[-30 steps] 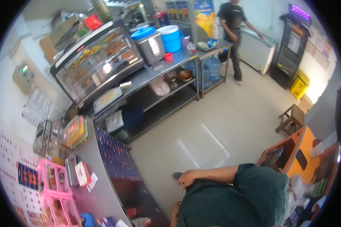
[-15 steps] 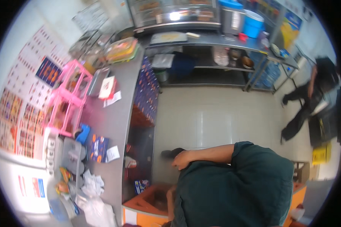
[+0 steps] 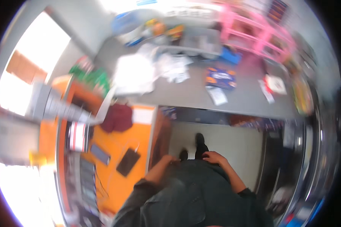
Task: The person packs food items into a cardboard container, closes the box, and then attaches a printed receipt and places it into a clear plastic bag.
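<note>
My left hand (image 3: 170, 159) is low in front of my dark green shirt (image 3: 197, 189), beside the shirt's front edge. Motion smears its fingers, so their grip is unclear. On the other side of that edge is my right hand (image 3: 213, 157), its fingers loosely bent and a little apart, with no object visible in it. Whether either hand touches the cloth I cannot tell. Nearest to my left hand is an orange desk top (image 3: 140, 136) bearing a black tablet-like device (image 3: 128, 162) and a grey phone-like device (image 3: 100, 154).
Ahead runs a grey counter (image 3: 178, 92) with a white plastic bag (image 3: 134, 73), crumpled papers (image 3: 174, 66), a dark blue box (image 3: 220, 78) and pink racks (image 3: 246, 28). Maroon cloth (image 3: 117, 118) lies at the desk's far end. Tiled floor (image 3: 238, 147) extends to the right.
The view has swung left: the counter formerly along the left now runs across ahead, and the orange desk has come into view. Both hands remain near my shirt's front edge.
</note>
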`<state>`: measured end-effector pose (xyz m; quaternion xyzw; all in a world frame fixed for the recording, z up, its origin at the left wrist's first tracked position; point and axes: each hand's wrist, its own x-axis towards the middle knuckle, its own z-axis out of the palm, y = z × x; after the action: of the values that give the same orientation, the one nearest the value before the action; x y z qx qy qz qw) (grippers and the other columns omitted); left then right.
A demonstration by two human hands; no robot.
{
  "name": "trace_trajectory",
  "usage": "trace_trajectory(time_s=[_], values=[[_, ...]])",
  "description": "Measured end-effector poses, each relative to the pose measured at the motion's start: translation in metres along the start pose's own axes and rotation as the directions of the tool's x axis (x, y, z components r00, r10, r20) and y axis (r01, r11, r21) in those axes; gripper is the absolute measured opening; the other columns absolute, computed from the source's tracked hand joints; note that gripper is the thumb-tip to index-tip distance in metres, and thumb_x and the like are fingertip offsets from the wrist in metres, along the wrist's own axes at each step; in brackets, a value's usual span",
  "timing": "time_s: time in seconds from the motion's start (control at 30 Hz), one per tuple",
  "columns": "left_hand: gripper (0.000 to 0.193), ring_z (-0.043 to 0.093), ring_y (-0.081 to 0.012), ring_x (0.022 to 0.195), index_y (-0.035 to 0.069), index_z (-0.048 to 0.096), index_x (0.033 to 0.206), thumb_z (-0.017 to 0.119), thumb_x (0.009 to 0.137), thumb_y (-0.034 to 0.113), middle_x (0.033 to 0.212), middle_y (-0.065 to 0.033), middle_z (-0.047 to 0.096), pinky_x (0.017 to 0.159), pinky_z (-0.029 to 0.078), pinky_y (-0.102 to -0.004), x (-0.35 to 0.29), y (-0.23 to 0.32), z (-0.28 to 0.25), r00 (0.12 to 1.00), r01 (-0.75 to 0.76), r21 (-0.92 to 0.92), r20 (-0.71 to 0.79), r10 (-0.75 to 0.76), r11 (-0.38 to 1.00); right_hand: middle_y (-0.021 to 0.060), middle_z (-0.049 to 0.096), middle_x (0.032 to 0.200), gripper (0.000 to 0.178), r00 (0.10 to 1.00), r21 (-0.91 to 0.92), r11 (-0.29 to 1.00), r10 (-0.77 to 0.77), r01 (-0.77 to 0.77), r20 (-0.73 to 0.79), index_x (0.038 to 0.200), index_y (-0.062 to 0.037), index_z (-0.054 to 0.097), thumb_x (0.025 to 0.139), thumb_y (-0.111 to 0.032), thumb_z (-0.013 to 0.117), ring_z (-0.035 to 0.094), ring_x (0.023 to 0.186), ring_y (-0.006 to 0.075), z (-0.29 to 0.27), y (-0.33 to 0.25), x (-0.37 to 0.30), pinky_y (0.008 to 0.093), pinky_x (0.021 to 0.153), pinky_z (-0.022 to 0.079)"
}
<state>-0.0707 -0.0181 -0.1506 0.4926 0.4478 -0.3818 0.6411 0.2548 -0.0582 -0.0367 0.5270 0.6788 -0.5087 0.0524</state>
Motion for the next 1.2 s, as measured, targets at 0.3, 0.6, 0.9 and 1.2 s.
trace_trajectory(time_s=[0.3,0.6,0.9,1.2], values=[[0.045,0.064,-0.0317,0.11,0.012,0.068,0.121,0.066,0.08,0.031,0.12,-0.0118,0.068,0.097,0.047,-0.0481,0.074,0.016,-0.001,0.903,-0.222,-0.009,-0.379,0.202,0.975,0.0221,0.067,0.115,0.043,0.974,0.104,0.991,0.062,-0.087,0.22,0.128,-0.0063,0.06,0.087,-0.017,0.062,0.065,0.108,0.0341,-0.099,0.109,0.038,0.04,0.092,0.051],[0.044,0.057,-0.0324,0.123,0.016,0.064,0.129,0.066,0.086,0.023,0.128,-0.0116,0.064,0.105,0.044,-0.0465,-0.108,0.155,-0.035,0.752,0.148,0.124,-0.659,-0.03,0.981,0.0164,0.065,0.121,0.048,0.889,-0.167,0.952,-0.165,0.257,0.427,0.134,-0.0081,0.056,0.087,-0.01,0.065,0.063,0.108,0.0254,-0.221,-0.003,0.113,0.0359,0.091,0.051],[0.033,0.061,-0.0181,0.107,0.007,0.065,0.12,0.06,0.096,0.03,0.114,-0.0062,0.066,0.096,0.047,-0.0344,-0.29,0.055,-0.077,0.156,-0.825,-0.115,-0.987,0.028,0.553,0.0102,0.065,0.115,0.042,0.793,0.175,0.952,-0.307,0.252,0.527,0.134,-0.0048,0.055,0.092,-0.008,0.06,0.062,0.095,0.0179,-0.288,-0.122,0.167,0.0313,0.084,0.05],[0.063,0.062,-0.021,0.102,0.004,0.043,0.139,0.059,0.079,-0.005,0.106,-0.013,0.064,0.082,0.053,-0.033,-0.396,-0.151,-0.146,-0.481,-0.874,0.19,-0.475,-0.737,0.448,0.0137,0.066,0.113,0.047,0.794,-0.227,0.859,-0.283,0.46,0.538,0.135,-0.0074,0.055,0.09,-0.016,0.066,0.063,0.097,0.018,-0.274,-0.149,0.22,0.0309,0.083,0.051]])
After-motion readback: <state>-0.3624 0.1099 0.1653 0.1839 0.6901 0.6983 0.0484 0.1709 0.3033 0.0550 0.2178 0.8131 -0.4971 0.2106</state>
